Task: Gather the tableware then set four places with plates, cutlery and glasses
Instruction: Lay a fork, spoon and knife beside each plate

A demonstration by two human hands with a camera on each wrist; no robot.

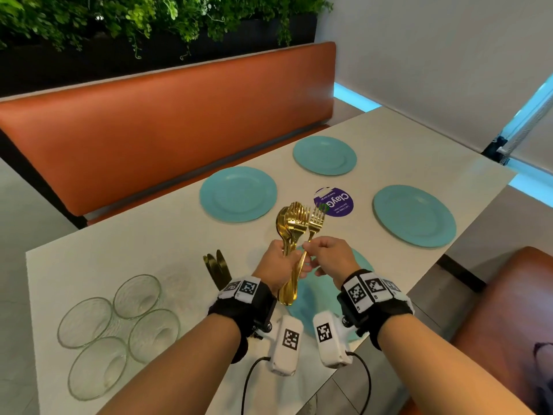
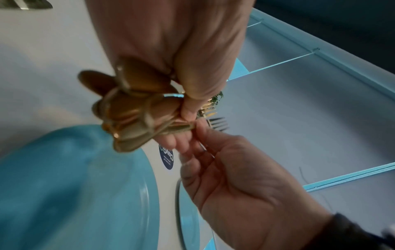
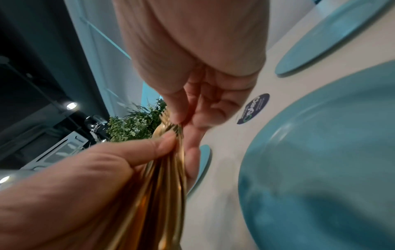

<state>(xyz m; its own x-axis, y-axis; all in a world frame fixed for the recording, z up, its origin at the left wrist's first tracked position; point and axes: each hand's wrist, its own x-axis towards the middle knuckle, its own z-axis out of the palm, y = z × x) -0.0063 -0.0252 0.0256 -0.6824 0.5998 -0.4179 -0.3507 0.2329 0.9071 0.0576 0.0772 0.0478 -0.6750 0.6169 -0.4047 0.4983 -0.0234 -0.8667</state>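
Up close, the left hand (image 1: 276, 265) is wrapped round a bundle of gold cutlery (image 1: 291, 235), spoons and forks standing upright with their heads fanned above the fist and their handle ends poking out below it. The right hand (image 1: 327, 256) pinches the handle of a single gold fork (image 1: 315, 221) between thumb and fingertips; that fork stands tines up, just beside the bundle and slightly apart from it at the top. In the left wrist view the handle ends are a blurred gold mass (image 2: 132, 115), so the count of pieces cannot be told.

Both hands are raised above the near teal plate (image 1: 308, 304), which lies on the pale surface (image 1: 134, 235) at its near edge and is partly hidden by the wrists. Three more teal plates lie flat on the surface: one far left (image 1: 238, 194), one farther back (image 1: 324, 155), one to the right (image 1: 414, 215). Between them sits a round purple sticker (image 1: 335, 202) with white lettering. Left of the left wrist, dark knife blades (image 1: 217, 266) lie on the surface, partly hidden by the wristband. Further left, four clear glass bowls (image 1: 119, 333) sit clustered, mouths up. An orange padded bench (image 1: 167, 130) runs behind the surface, with green foliage (image 1: 134, 16) above it.
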